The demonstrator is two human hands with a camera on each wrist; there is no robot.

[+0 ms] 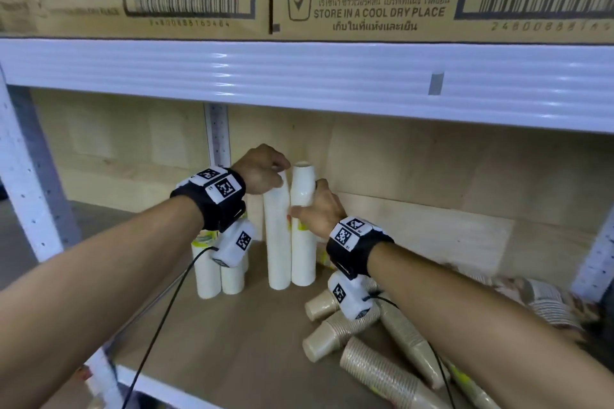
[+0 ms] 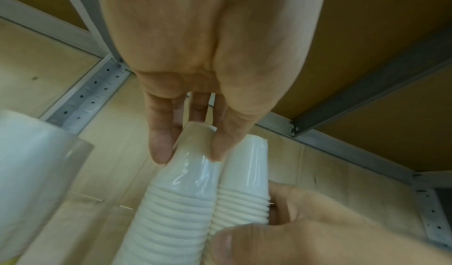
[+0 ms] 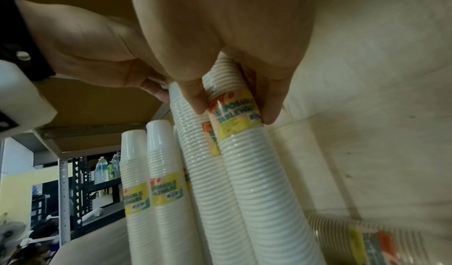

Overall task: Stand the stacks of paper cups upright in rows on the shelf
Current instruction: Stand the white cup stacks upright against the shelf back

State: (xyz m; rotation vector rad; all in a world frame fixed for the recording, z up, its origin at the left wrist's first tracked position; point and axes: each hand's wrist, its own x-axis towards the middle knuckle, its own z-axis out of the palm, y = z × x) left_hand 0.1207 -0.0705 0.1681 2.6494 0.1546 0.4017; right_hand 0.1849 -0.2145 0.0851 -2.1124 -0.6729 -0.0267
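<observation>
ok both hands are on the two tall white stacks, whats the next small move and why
Probably let go of both and reach for a brown stack. The two white stacks stand upright, touching, on the shelf, left hand and right hand each holding one, while the brown ones lie down.

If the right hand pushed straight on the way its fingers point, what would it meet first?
Probably the plywood back wall of the shelf. The right hand grips the right tall white cup stack, and nothing shows between them; depth is unclear.
</observation>
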